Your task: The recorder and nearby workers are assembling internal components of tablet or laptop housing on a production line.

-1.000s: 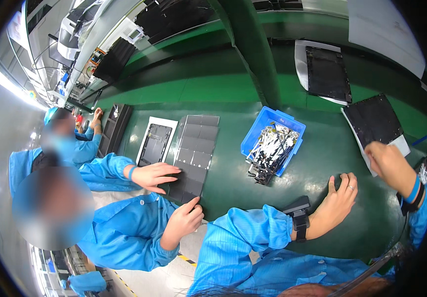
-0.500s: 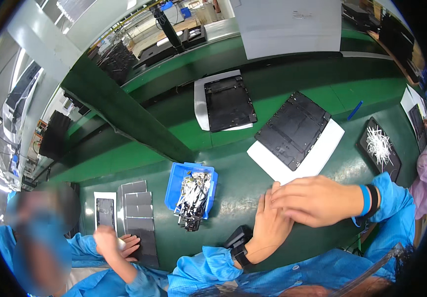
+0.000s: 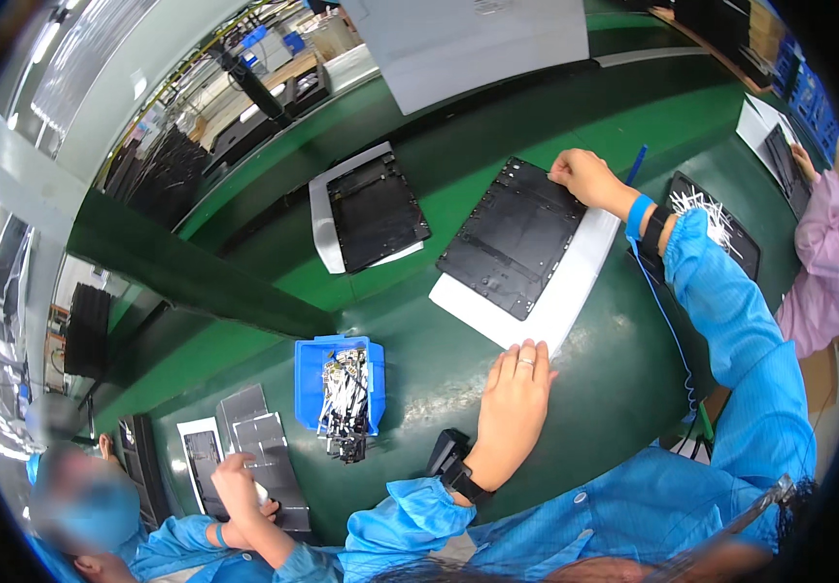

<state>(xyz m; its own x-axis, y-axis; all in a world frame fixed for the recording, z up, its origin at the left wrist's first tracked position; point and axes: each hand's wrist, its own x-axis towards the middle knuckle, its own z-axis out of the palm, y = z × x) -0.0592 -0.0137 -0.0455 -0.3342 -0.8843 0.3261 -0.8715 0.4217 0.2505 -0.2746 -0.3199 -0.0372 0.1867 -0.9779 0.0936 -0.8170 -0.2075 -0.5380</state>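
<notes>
A flat black rectangular panel (image 3: 514,238), with small fittings along its edges, lies tilted on a white sheet (image 3: 478,309) on the green workbench. My right hand (image 3: 589,183) is at the panel's far right corner, fingers bent and closed on its edge. Its wrist wears a blue band with a coiled cord (image 3: 667,325). Flat and with fingers stretched, my left hand (image 3: 514,413) rests at the near edge of the white sheet. Nothing is in it. A black device is strapped to that wrist.
Left of my left hand stands a blue bin (image 3: 310,389) of small white and black parts. A second black panel (image 3: 377,209) lies farther back. On the right are a black tray (image 3: 745,248) with white strips and a blue pen (image 3: 638,165). Co-workers' hands work at both sides.
My hands have come apart: the right moved away from me to the panel's far corner, while the left stays at the sheet's near edge. The view has shifted to the right.
</notes>
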